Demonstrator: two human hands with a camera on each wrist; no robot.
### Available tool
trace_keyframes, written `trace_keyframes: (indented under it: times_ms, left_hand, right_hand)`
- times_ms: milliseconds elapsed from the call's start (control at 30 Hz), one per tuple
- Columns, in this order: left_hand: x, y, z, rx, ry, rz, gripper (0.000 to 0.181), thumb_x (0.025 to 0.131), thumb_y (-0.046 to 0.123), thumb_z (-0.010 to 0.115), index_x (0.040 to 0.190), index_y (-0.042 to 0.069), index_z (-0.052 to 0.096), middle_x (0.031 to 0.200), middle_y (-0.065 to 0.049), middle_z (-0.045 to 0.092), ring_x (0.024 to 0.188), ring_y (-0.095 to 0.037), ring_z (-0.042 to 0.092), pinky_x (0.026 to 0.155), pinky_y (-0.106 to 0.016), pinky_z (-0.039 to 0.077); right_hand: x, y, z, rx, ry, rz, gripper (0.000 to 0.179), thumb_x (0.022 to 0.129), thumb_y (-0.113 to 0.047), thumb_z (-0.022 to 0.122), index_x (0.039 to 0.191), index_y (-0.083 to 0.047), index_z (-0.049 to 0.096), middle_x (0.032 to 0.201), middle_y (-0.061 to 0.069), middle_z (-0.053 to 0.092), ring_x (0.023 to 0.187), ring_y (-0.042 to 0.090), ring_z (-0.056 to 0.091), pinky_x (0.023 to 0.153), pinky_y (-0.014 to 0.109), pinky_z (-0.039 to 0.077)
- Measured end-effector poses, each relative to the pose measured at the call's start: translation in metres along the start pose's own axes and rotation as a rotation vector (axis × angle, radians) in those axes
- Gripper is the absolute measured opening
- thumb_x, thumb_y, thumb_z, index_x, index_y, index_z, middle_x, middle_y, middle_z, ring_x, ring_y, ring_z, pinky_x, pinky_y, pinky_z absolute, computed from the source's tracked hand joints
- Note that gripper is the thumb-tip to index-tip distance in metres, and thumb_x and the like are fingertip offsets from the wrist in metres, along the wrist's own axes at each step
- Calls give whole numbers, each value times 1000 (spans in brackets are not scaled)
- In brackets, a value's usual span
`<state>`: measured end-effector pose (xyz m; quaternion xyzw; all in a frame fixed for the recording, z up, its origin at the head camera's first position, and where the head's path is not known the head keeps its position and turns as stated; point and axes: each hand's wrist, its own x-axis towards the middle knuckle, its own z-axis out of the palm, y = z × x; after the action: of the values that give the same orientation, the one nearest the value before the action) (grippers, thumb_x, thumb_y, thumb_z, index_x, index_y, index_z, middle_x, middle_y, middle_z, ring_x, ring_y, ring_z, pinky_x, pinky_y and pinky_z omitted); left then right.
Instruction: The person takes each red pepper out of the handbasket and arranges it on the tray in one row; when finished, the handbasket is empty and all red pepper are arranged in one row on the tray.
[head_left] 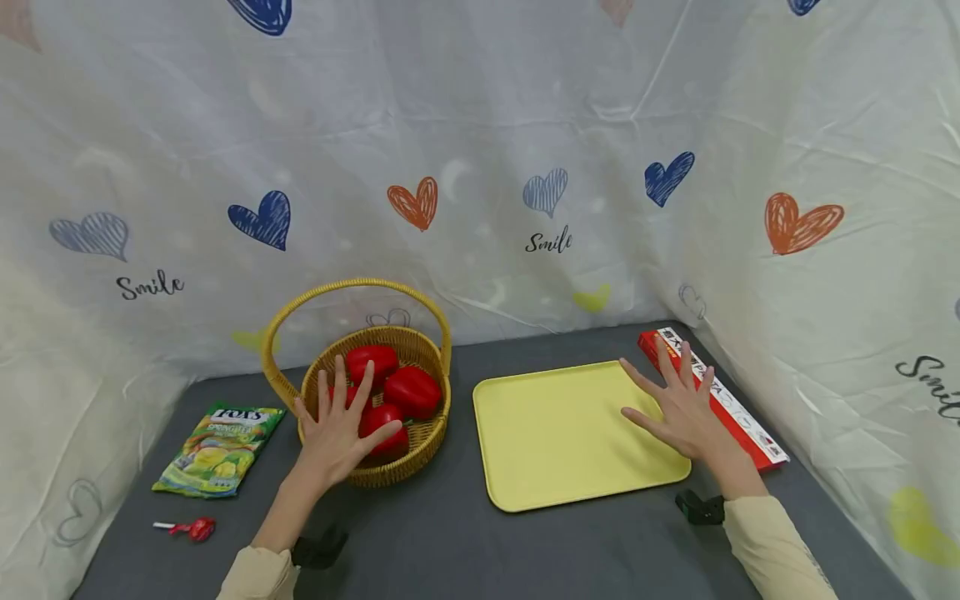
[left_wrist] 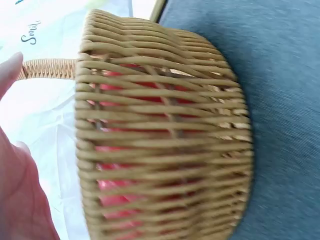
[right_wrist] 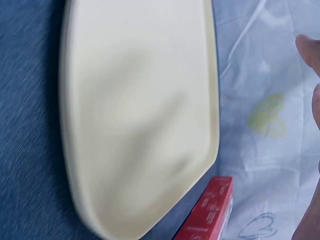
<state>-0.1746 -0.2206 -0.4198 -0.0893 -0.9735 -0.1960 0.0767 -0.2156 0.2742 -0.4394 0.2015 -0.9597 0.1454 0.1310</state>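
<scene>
In the head view my left hand (head_left: 335, 437) hovers at the near left side of a wicker basket (head_left: 431, 446), its fingers spread and holding nothing. Inside the basket lie several red bell peppers (head_left: 413, 392); the hand covers part of them. The left wrist view shows the woven basket wall (left_wrist: 165, 145) close up, red showing through its gaps. Over the right end of a yellow tray (head_left: 555, 442) my right hand (head_left: 686, 417) is spread wide, also holding nothing. The tray (right_wrist: 140, 115) looks bare in the right wrist view, with hand shadows on it.
A green and yellow candy bag (head_left: 219, 451) lies left of the basket, with a red lollipop (head_left: 201, 528) nearer. Along the table's right side is a long red and white box (head_left: 723, 400). A heart-printed cloth (head_left: 480, 125) hangs behind the grey table (head_left: 480, 550).
</scene>
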Motion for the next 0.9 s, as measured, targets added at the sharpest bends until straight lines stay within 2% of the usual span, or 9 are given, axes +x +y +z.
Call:
trace_keyframes:
  times_ms: [133,300,400,433,533,633,800,900]
  left_hand:
    - [-12,-4,3,-10,20,46,91,87,59,55,156,26,6,159,-7,-19,142,-42,-16,99,-75,-11]
    - [-17,-6,8,-23,29,95,87,87,54,61,155,30,13,161,-7,-5,144,-42,-4,104,-73,-4]
    - [-15,-6,9,-47,32,111,83,86,48,65,154,29,22,160,-9,10,143,-44,9,107,-70,7]
    - [-15,-6,10,-55,24,111,81,86,48,66,153,28,25,159,-10,15,142,-44,13,106,-69,16]
    - [-13,-5,12,-92,-11,98,77,85,46,69,150,23,35,156,-10,28,139,-42,25,96,-66,37]
    - [-10,-2,14,-120,-38,85,73,83,42,73,146,18,44,151,-10,37,134,-39,37,84,-61,48]
    - [-1,0,16,-105,-50,86,65,77,29,81,134,13,58,140,-13,51,122,-36,52,79,-59,52]
    - [2,0,15,-93,-24,96,58,73,22,84,126,8,64,133,-15,56,117,-37,55,78,-58,52]
  right_hand:
    - [-9,10,4,12,-12,-37,73,88,-50,60,152,-30,29,160,12,-12,140,44,-21,95,80,-8]
    - [-24,19,8,73,-48,-87,72,87,-42,65,150,-29,34,160,15,-4,141,47,-12,95,81,11]
    - [-31,23,11,104,-73,-115,70,87,-39,67,149,-28,37,160,13,0,141,48,-2,94,78,21]
    - [-35,23,12,111,-82,-116,69,87,-39,67,148,-28,38,160,11,0,142,47,1,94,76,23]
    - [-44,25,14,123,-113,-101,65,88,-39,67,146,-25,43,161,8,3,141,45,10,93,71,33]
    - [-51,27,14,126,-139,-76,60,88,-40,66,143,-22,49,160,9,9,138,39,22,90,63,42]
    - [-58,32,11,125,-148,-95,54,84,-42,70,130,-15,62,151,19,29,126,36,41,88,56,47]
    - [-58,35,9,117,-164,-122,51,81,-45,73,120,-12,69,142,22,43,119,37,50,85,55,49]
